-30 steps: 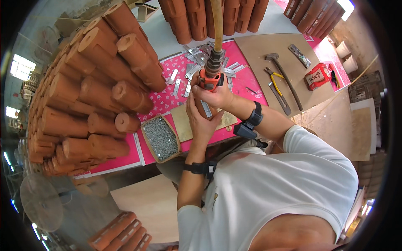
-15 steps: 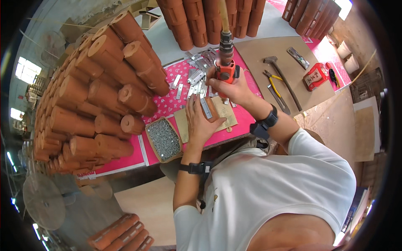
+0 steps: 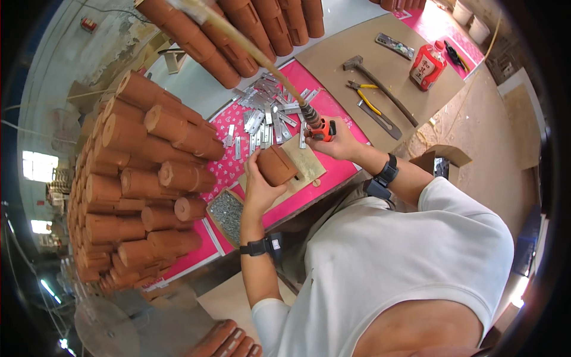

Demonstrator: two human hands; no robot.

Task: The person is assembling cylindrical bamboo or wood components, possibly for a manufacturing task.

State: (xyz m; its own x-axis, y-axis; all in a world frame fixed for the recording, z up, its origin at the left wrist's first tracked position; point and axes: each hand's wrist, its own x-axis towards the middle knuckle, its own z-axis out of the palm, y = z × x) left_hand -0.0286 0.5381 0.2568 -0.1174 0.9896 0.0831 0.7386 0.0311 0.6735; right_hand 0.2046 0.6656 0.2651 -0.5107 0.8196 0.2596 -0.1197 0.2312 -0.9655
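Observation:
My left hand (image 3: 262, 189) is wrapped round the near left side of a short reddish-brown cylinder (image 3: 277, 165) with a slot along it. It is held over a light wooden board (image 3: 310, 163). To the right, my right hand (image 3: 342, 143) grips a red and black air screwdriver (image 3: 322, 130), apart from the cylinder. From its metal end a tan hose (image 3: 262, 55) runs up and to the left. Just beyond the board lies a loose pile of silvery metal strips (image 3: 270, 113). An open box of small screws (image 3: 226, 214) stands left of my left wrist.
Reddish-brown cylinders (image 3: 143, 178) are stacked high on the left, and more (image 3: 256, 27) lie at the back. On the brown sheet (image 3: 333, 50) at right are a hammer (image 3: 380, 86), yellow-handled pliers (image 3: 364, 95), a flat metal bar (image 3: 380, 121) and a red bottle (image 3: 427, 65).
The cylinder has been turned, so the metal strip on it no longer shows. My right hand has lowered the screwdriver to the right, away from it. The whole view has shifted.

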